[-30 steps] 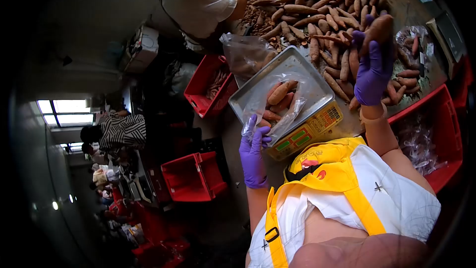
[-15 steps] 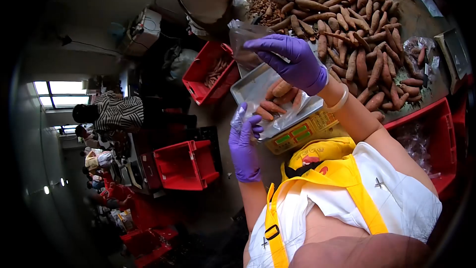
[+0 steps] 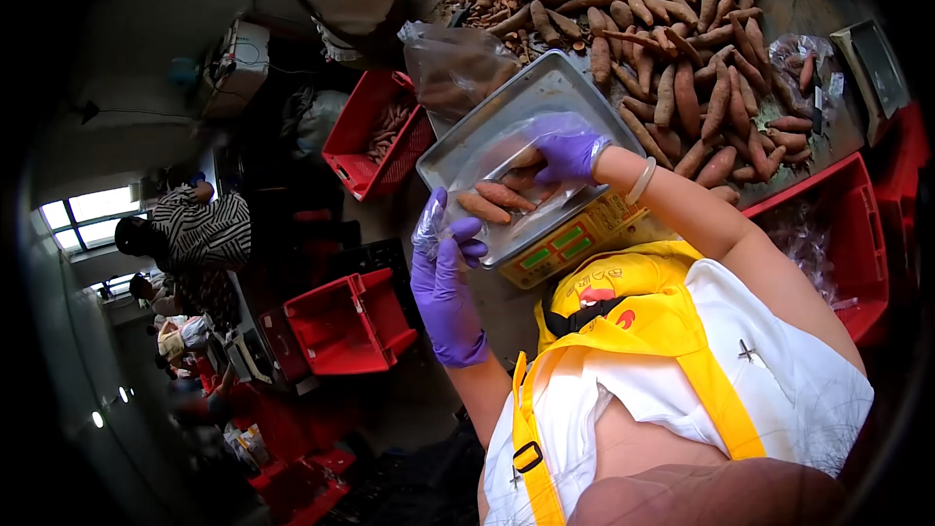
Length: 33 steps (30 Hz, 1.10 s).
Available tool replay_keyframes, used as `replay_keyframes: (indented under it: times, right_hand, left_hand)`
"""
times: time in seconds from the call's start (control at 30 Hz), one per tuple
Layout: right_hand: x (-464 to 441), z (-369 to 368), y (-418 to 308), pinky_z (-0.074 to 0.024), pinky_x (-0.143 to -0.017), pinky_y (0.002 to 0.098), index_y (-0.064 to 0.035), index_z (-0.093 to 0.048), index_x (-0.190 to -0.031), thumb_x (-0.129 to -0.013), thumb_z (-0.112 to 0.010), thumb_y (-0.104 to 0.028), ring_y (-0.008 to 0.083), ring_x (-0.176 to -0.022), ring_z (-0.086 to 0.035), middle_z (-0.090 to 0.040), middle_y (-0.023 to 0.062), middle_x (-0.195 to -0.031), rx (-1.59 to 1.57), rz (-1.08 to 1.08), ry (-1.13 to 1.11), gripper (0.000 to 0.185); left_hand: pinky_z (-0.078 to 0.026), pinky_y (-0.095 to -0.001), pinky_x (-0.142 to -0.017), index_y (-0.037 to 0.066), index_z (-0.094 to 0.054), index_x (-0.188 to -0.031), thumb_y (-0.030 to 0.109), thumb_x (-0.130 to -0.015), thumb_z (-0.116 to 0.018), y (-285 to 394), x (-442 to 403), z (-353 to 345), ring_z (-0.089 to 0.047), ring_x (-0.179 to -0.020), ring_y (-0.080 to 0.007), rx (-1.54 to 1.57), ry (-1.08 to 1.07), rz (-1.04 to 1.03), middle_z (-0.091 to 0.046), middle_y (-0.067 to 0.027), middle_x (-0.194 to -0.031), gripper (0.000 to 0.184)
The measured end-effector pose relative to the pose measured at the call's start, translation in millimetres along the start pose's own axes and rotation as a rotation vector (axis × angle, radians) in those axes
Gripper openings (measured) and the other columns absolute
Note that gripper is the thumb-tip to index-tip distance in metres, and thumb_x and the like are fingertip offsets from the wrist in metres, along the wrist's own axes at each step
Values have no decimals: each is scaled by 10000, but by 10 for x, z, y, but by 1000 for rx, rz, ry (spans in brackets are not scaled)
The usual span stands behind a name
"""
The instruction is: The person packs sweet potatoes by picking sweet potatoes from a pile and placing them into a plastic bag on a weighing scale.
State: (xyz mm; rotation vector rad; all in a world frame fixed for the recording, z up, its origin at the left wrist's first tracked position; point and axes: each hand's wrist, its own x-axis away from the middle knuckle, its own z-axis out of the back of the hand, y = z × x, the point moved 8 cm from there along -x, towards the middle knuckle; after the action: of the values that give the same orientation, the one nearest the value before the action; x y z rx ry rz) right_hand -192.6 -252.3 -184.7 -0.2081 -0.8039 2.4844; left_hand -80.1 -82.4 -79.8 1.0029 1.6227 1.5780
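My left hand (image 3: 448, 278), in a purple glove, pinches the edge of a clear plastic bag (image 3: 466, 173). Several reddish-brown sweet potatoes (image 3: 504, 197) lie inside the bag. It rests on the grey metal tray (image 3: 445, 158) of a yellow scale (image 3: 609, 217) with lit green displays. My right hand (image 3: 573, 156), also gloved in purple, reaches into the bag from the right. Its fingers curl at a sweet potato (image 3: 527, 158) at the far end, partly covered by the film.
A heap of sweet potatoes (image 3: 687, 88) covers the table beyond the scale. Another filled plastic bag (image 3: 450, 68) stands by the tray. Red crates (image 3: 351, 326) sit at left, and a red crate with plastic bags (image 3: 813, 248) at right. A person in patterned clothing (image 3: 203, 226) is farther left.
My right hand has come down from above the tray into the bag, onto the sweet potatoes. My left hand keeps hold of the bag's edge. The view has shifted slightly.
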Motion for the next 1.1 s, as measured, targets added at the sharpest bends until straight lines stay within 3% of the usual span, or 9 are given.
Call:
replay_keyframes:
  times: [0.13,0.23,0.37,0.43,0.7,0.8,0.9,0.97,1.1]
  right_hand:
    - [-111,-205,224,-513,-825,405,-78,-688,-1082,-843,-641,-388,340,-935,-666,-698,165,-1030,-622,-102,279,395]
    - [-228,-218,522,-501,-864,381,-79,-670,-1152,-856,-682,-316,312,-970,-662,-689,159,-1085,-590,-295,166,379]
    - [19,-81,357,-513,-832,401,-113,-676,-1141,-848,-646,-331,356,-946,-656,-683,180,-1053,-177,-173,-76,367]
    - [219,-72,246,-508,-857,404,-106,-644,-1189,-763,-743,-274,362,-1009,-640,-666,196,-1094,-137,-188,-130,468]
    - [386,-323,422,-505,-848,424,-94,-673,-1132,-830,-643,-273,383,-1005,-621,-660,188,-1100,-92,-284,-107,351]
    - [404,-44,248,-510,-828,402,-97,-673,-1127,-880,-596,-319,358,-953,-643,-666,193,-1058,-170,-158,109,341]
    - [374,-65,310,-512,-761,353,-59,-667,-1111,-937,-538,-333,261,-836,-651,-680,151,-968,-537,10,171,349]
    - [335,-397,503,-485,-712,281,-52,-668,-1123,-947,-546,-247,167,-762,-609,-684,71,-895,-933,-194,-90,289]
    - [414,-301,498,-439,-664,232,-36,-677,-1035,-955,-571,-267,69,-720,-534,-650,19,-832,-1006,-36,-26,266]
  left_hand:
    - [-433,-229,-761,34,-507,-1383,251,-975,-551,-35,-24,-80,-550,-809,-87,-2,-9,30,-654,-56,-1024,465]
    - [-433,-229,-754,19,-505,-1379,245,-974,-552,-27,-50,-70,-550,-814,-94,59,-11,36,-655,-63,-1041,467]
    - [-433,-243,-764,7,-497,-1382,247,-984,-534,-78,-50,15,-547,-829,-100,35,-19,23,-650,-65,-1049,466]
    - [-433,-245,-768,8,-497,-1383,249,-986,-530,-92,-44,-14,-547,-828,-99,41,-24,38,-649,-63,-1045,466]
    - [-427,-246,-782,17,-495,-1389,261,-987,-528,-98,-31,-136,-551,-845,-98,-7,-62,84,-649,-57,-1030,471]
    - [-434,-250,-781,18,-494,-1390,261,-986,-532,-41,-9,-184,-558,-852,-102,-1,-98,47,-654,-64,-1042,472]
    - [-440,-254,-784,16,-503,-1379,255,-984,-536,-22,11,-201,-565,-851,-108,24,-86,53,-660,-73,-1057,464]
    - [-443,-257,-787,13,-509,-1370,249,-982,-537,-18,5,-216,-571,-857,-114,39,-84,48,-662,-80,-1071,456]
    - [-443,-258,-788,10,-512,-1364,242,-981,-536,-32,5,-226,-577,-862,-117,43,-92,47,-665,-81,-1066,448]
